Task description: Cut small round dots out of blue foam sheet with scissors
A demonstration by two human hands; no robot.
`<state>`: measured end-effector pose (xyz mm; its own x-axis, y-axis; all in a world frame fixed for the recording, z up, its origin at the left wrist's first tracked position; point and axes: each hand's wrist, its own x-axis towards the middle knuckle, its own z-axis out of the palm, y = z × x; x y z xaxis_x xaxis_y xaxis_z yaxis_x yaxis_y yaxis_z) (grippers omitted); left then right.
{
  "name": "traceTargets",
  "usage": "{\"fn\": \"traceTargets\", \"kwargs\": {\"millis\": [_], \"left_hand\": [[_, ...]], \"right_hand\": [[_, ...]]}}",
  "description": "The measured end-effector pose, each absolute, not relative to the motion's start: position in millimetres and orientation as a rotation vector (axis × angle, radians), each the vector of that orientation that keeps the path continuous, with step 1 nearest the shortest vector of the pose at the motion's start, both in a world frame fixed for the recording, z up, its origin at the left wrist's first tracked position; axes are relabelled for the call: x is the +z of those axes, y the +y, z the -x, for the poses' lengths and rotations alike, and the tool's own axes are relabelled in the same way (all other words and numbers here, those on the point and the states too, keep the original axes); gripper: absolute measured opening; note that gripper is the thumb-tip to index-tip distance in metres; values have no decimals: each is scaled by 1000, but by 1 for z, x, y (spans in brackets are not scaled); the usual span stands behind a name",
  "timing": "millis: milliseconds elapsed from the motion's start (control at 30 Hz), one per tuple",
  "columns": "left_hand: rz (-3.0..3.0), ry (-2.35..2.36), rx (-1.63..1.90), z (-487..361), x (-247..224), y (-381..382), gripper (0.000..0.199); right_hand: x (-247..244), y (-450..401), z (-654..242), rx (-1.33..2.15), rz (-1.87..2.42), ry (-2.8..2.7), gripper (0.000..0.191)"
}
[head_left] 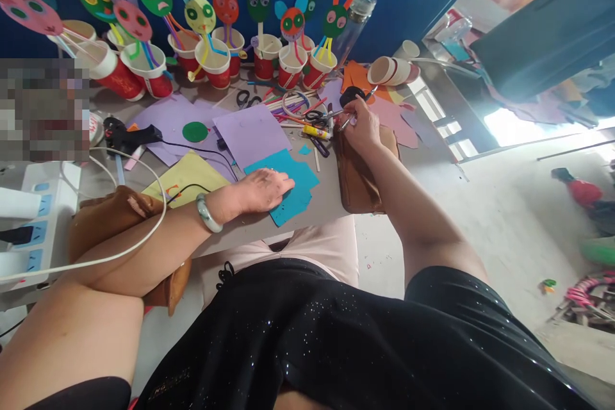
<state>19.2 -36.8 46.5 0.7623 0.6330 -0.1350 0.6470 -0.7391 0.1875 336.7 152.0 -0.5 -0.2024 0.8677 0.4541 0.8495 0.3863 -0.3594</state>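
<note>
My left hand [266, 190] lies on a blue sheet of paper [295, 198] with cut edges, fingers loosely bent and resting on it. My right hand [362, 127] is at the far end of a brown pouch [360, 173], its fingers pinched around a slim metal tool whose kind I cannot make out. Beside that hand are a yellow glue stick [316, 132], dark-handled scissors [318, 147] and a dark round object [352, 96]. A purple sheet [252, 131] lies beyond my left hand, with a green paper circle [195, 132] to its left.
Several red-and-white paper cups [214, 67] with paper animal heads line the blue wall. Stacked cups [391, 70] lie at the right. A black glue gun [129, 136] with a cord, a yellow sheet [192, 173] and a white power strip [52, 205] are at the left.
</note>
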Motion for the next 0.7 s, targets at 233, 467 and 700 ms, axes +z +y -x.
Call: {"fn": "traceTargets", "kwargs": {"millis": [233,467,700], "left_hand": [[-2813,1001,46,-17,38,-35,24],[-2825,1016,105,-16,33,-35,24],[-2785,1015,6,-17,39,-36,27]], "right_hand": [[19,89,-322,-83,1292,-2593,26],[32,86,-314,-174,1403,-2632,44],[84,-39,-282,227,1186,-2183,18]]}}
